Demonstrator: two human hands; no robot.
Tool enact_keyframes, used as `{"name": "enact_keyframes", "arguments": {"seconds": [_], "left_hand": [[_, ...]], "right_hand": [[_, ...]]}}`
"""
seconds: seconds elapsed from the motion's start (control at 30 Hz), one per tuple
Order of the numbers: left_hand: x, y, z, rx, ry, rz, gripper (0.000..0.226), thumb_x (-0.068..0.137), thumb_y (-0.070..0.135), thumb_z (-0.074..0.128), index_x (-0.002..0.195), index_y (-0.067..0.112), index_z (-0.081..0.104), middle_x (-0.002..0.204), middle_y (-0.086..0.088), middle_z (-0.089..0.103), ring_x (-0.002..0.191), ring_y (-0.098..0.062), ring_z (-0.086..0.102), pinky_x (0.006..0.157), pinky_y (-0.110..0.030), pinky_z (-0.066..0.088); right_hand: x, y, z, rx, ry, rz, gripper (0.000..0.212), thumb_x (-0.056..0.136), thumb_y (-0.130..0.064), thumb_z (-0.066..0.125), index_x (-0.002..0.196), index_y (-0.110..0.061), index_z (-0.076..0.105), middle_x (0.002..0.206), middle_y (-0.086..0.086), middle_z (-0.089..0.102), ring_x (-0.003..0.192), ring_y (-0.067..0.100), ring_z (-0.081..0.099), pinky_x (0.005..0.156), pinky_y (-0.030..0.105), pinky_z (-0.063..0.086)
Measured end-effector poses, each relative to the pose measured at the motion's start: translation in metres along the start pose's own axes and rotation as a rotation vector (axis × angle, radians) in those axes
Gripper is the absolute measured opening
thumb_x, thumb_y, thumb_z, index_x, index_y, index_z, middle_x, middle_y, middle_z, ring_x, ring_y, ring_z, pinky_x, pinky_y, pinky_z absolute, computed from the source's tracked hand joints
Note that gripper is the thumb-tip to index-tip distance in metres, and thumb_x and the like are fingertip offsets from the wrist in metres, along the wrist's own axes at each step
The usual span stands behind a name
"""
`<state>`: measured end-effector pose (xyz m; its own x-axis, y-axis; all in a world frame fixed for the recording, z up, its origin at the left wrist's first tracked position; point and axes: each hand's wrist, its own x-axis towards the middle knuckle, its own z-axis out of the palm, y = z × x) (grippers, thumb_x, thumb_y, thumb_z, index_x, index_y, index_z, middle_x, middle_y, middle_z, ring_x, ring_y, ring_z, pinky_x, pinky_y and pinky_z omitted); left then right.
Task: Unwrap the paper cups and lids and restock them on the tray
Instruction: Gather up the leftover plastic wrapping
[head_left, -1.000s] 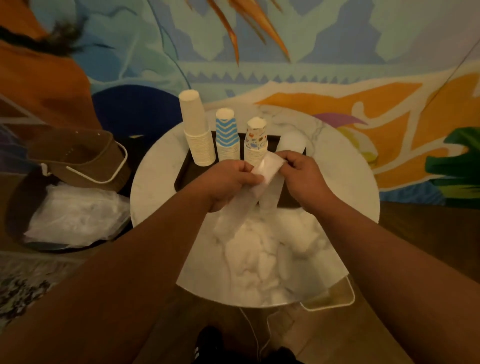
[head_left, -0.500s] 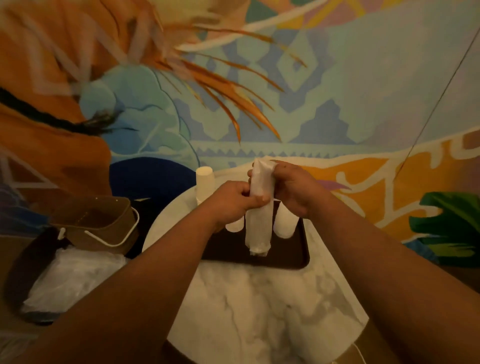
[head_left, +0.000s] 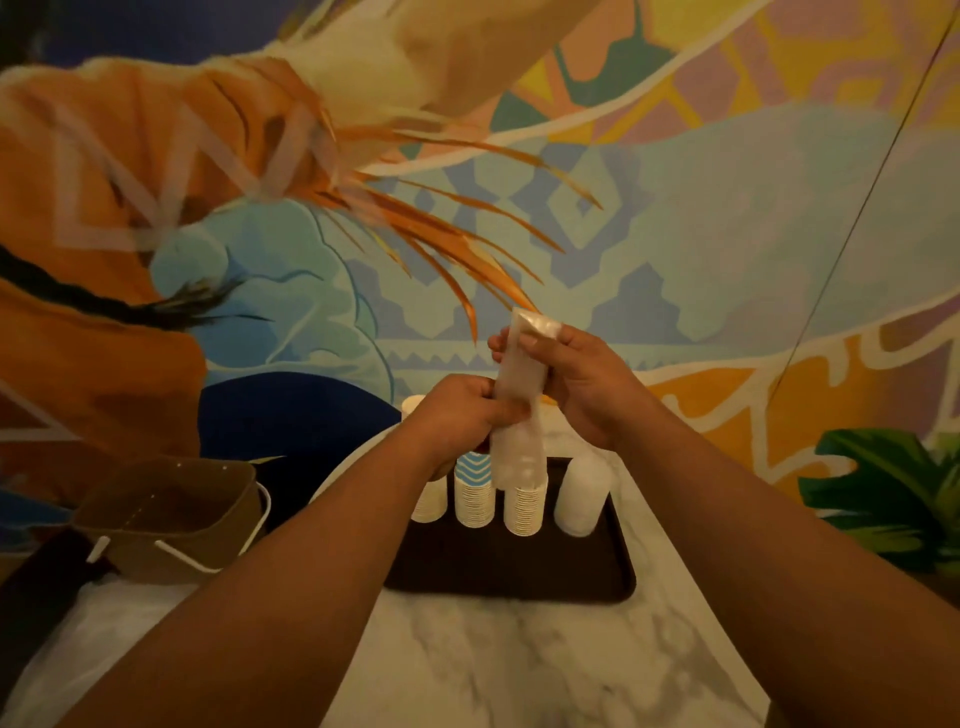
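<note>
I hold a tall wrapped stack (head_left: 521, 405) in clear plastic upright above the dark tray (head_left: 511, 577). My right hand (head_left: 582, 384) grips its top end, fingers curled over the wrap. My left hand (head_left: 462, 415) pinches the plastic at mid-height. The stack's lower end hangs just over a cup stack (head_left: 524, 506) on the tray. Beside that stand a blue zigzag cup stack (head_left: 474, 493), a plain cup stack (head_left: 428, 499) partly hidden by my left wrist, and a stack of white lids (head_left: 581, 496).
The tray sits on a round white marble table (head_left: 519, 665). A brown basket (head_left: 166, 514) with white handles stands to the left above crumpled plastic (head_left: 130, 597). A painted mural wall rises close behind the table. A green leaf (head_left: 893, 493) is at the right.
The wrapped stack rose from lying low over the table to upright above the tray. The view tilted up, so the pile of loose plastic at the table's near edge is out of frame.
</note>
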<state>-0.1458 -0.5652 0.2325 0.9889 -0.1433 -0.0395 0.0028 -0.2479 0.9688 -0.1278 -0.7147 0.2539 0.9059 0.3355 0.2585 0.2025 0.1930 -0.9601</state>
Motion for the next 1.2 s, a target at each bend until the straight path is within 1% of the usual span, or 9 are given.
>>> {"name": "enact_keyframes", "arguments": {"seconds": [0.2,0.27,0.4,0.57,0.73,0.83,1.0,1.1,1.2], "left_hand": [[0.019,0.013,-0.003,-0.225,0.148,0.003,0.022,0.094,0.002,0.05,0.092,0.015,0.067,0.094,-0.016,0.069,0.081,-0.027,0.065,0.073,-0.039,0.055],[0.022,0.014,-0.002,-0.192,0.143,0.043,0.027,0.092,-0.003,0.047,0.098,0.013,0.068,0.095,-0.017,0.07,0.081,-0.028,0.065,0.07,-0.037,0.055],[0.023,0.017,-0.002,-0.134,0.142,0.141,0.03,0.088,-0.004,0.054,0.093,0.021,0.07,0.092,-0.013,0.072,0.087,-0.033,0.067,0.08,-0.046,0.055],[0.022,0.02,-0.007,-0.052,0.105,0.203,0.033,0.087,-0.006,0.049,0.103,0.016,0.068,0.084,-0.006,0.068,0.07,-0.017,0.058,0.061,-0.029,0.048],[0.015,0.009,-0.021,-0.396,0.003,0.053,0.022,0.091,0.009,0.049,0.106,0.009,0.066,0.096,-0.008,0.066,0.076,-0.022,0.063,0.064,-0.032,0.046],[0.013,0.0,-0.005,-0.208,0.013,0.049,0.016,0.094,0.023,0.059,0.101,0.012,0.068,0.089,-0.007,0.07,0.076,-0.02,0.064,0.062,-0.029,0.049],[0.022,-0.004,0.013,0.071,0.39,0.219,0.015,0.093,0.021,0.062,0.1,0.011,0.071,0.082,-0.005,0.069,0.071,-0.015,0.062,0.066,-0.031,0.051],[0.019,-0.003,0.034,0.477,0.486,0.469,0.019,0.093,0.022,0.061,0.108,0.016,0.072,0.093,0.0,0.067,0.082,-0.012,0.059,0.071,-0.02,0.044],[0.016,0.0,0.071,0.513,0.303,0.563,0.022,0.092,0.016,0.061,0.111,0.021,0.072,0.096,0.011,0.064,0.088,-0.005,0.059,0.074,-0.003,0.039]], "right_hand": [[-0.019,0.012,-0.009,-0.222,-0.043,0.013,0.039,0.089,-0.007,0.062,0.125,-0.023,0.062,0.138,-0.005,0.057,0.123,0.01,0.056,0.1,0.027,0.044],[-0.028,0.015,-0.01,-0.238,-0.1,0.05,0.028,0.088,-0.016,0.066,0.115,-0.019,0.069,0.131,-0.009,0.06,0.117,0.01,0.059,0.094,0.026,0.048],[-0.032,0.014,-0.005,-0.176,0.01,0.146,0.045,0.088,-0.044,0.057,0.117,-0.012,0.068,0.112,-0.003,0.072,0.108,0.013,0.065,0.096,0.034,0.05],[-0.025,0.018,0.003,-0.162,0.163,0.092,0.014,0.087,0.002,0.064,0.093,-0.009,0.072,0.096,0.01,0.072,0.086,0.019,0.07,0.071,0.026,0.056],[-0.026,0.022,-0.003,-0.18,0.232,0.087,0.021,0.086,0.007,0.063,0.086,-0.012,0.072,0.091,0.008,0.071,0.08,0.02,0.068,0.068,0.027,0.057],[-0.027,0.026,-0.004,-0.262,0.188,0.076,0.022,0.085,0.007,0.063,0.084,-0.014,0.071,0.09,0.005,0.071,0.077,0.016,0.068,0.064,0.026,0.055],[-0.035,0.033,-0.022,-0.432,0.346,0.219,0.009,0.091,-0.012,0.063,0.088,-0.015,0.071,0.09,0.002,0.068,0.075,0.015,0.059,0.066,0.031,0.05],[-0.036,0.03,-0.035,-0.023,0.349,0.404,0.028,0.102,-0.027,0.046,0.102,-0.008,0.066,0.1,0.009,0.069,0.079,0.021,0.064,0.071,0.033,0.053],[-0.039,0.022,-0.057,0.397,0.254,0.46,0.038,0.104,-0.029,0.039,0.116,0.0,0.061,0.108,0.019,0.07,0.093,0.031,0.071,0.077,0.039,0.059]]}}
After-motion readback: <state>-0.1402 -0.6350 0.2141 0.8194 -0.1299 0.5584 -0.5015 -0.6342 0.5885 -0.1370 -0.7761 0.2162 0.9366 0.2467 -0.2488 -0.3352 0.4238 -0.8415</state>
